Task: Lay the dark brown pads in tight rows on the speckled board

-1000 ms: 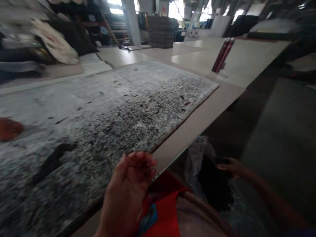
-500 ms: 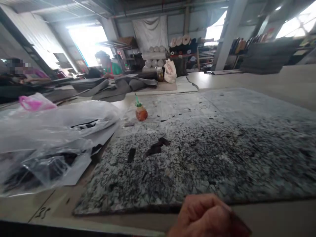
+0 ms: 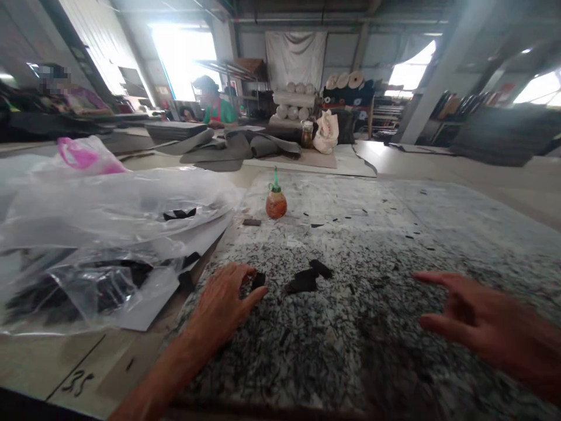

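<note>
- Resting on the near part of the speckled grey-and-white cutting mat [image 3: 372,245], the left hand [image 3: 223,301] lies palm down; thumb and forefinger are curled round a small flat black scrap [image 3: 259,279], touching it at its edges, not yet lifting it; the grip is narrowing, not clamped.
- Right hand [image 3: 477,321] hovers just over the mat at the near right; fingers spread and apart, nothing in it; the open pose suits steadying or sweeping, as a judgement only.
- Two larger dark scraps [image 3: 307,278] lie just beyond the left hand, overlapping each other, near the small scrap but apart from it; they sit loose on the mat, flat.
- The mat is scored all over with fine dark cut marks, densest near the person; it lies flat on the pale wooden worktable [image 3: 79,374], which bears a handwritten number near its edge.
- To the left, crumpled clear plastic bags [image 3: 109,234] hold black pieces, within reach of the left arm; a pink plastic bag [image 3: 87,155] lies behind them.
- Mid-distance: a small round orange bottle with a green nozzle [image 3: 276,202] stands upright on the mat, kept clear of the hands.
- Far: folded grey sheets [image 3: 228,146]; a person in a green top [image 3: 213,105]; pale fabric rolls [image 3: 298,102].
</note>
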